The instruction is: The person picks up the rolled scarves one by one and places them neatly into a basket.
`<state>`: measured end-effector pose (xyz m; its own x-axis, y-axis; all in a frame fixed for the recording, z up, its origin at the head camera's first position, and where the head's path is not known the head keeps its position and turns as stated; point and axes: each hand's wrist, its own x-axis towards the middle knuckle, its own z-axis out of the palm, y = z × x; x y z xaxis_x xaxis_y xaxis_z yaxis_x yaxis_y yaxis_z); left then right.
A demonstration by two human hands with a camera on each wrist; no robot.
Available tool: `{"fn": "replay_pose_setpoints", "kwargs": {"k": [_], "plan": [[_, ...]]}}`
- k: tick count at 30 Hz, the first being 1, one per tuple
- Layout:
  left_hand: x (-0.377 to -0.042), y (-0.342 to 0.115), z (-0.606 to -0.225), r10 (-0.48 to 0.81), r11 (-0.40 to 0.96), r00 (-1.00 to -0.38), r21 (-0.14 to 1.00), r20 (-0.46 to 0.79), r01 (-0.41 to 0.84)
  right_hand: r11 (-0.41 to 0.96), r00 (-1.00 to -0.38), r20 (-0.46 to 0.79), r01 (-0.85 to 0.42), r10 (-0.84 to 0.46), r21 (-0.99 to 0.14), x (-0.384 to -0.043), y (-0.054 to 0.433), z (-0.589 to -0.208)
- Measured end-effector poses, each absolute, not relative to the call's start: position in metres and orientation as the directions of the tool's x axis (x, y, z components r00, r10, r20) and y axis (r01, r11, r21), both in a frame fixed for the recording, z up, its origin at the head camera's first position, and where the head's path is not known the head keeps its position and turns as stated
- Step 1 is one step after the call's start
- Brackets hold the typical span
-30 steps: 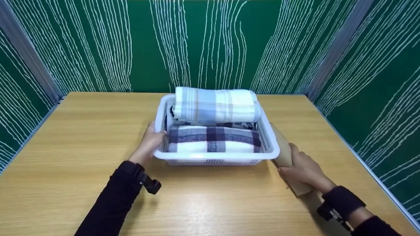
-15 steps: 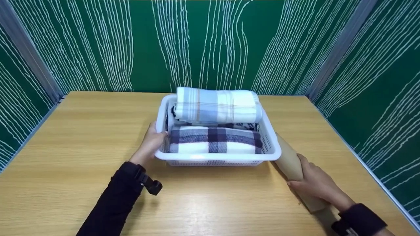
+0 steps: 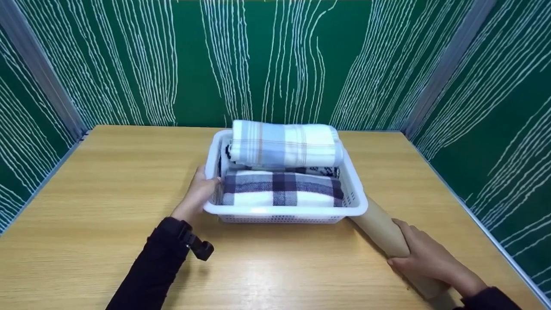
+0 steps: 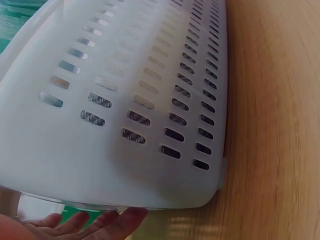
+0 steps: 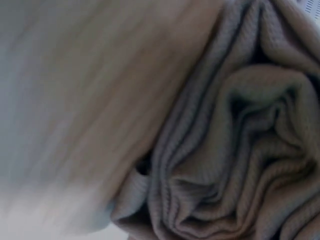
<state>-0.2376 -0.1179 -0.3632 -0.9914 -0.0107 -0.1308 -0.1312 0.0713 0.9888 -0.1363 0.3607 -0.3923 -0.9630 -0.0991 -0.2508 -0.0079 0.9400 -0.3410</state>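
Note:
A white plastic basket [image 3: 292, 211] with slotted walls stands mid-table. My left hand [image 3: 197, 194] grips its left rim, thumb over the edge; in the left wrist view fingertips [image 4: 131, 216] show beside the slotted wall. Inside lie a rolled purple-and-white checked cloth [image 3: 284, 189] in front and a light blue-and-white plaid roll [image 3: 286, 146] behind, rising above the rim. Black-and-white patterned fabric [image 3: 325, 171] peeks out between them. My right hand [image 3: 426, 260] grips a beige rolled cloth [image 3: 379, 228] right of the basket, its far end partly behind the rim. Spiral layers fill the right wrist view.
The wooden table [image 3: 107, 206] extends to both sides of the basket and in front of it. Green panels [image 3: 193, 64] with white wavy lines enclose the back and sides, joined by grey corner posts [image 3: 447, 64].
My right hand has drawn the beige roll toward the near right, out from beside the basket. My left hand keeps its grip on the rim, and the basket stays nearly in place.

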Motion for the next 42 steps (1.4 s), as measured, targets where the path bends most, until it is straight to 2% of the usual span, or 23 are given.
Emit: {"fn": "replay_pose_setpoints", "kwargs": {"k": [8, 19, 29, 34, 42], "plan": [[-0.238, -0.116, -0.365, -0.014, 0.077, -0.992, 0.989, -0.124, -0.125, 0.934, -0.95, -0.292, 0.002, -0.11, -0.356, -0.129, 0.368, -0.391], [-0.237, -0.118, -0.367, -0.014, 0.092, -0.992, 0.987, -0.129, -0.129, 0.885, -0.921, -0.376, 0.084, -0.107, -0.458, -0.12, 0.379, -0.385], [-0.238, -0.119, -0.364, -0.017, 0.092, -0.992, 0.988, -0.126, -0.127, 0.87, -0.879, -0.352, -0.127, -0.321, -0.477, -0.116, 0.388, -0.38], [-0.237, -0.118, -0.363, -0.015, 0.072, -0.993, 0.99, -0.12, -0.121, 0.846, -0.855, -0.302, -0.251, -0.421, -0.471, -0.117, 0.382, -0.382], [-0.236, -0.117, -0.364, -0.02, 0.079, -0.994, 0.991, -0.104, -0.106, 0.818, -0.819, -0.293, -0.322, -0.493, -0.476, -0.127, 0.354, -0.379]]}}
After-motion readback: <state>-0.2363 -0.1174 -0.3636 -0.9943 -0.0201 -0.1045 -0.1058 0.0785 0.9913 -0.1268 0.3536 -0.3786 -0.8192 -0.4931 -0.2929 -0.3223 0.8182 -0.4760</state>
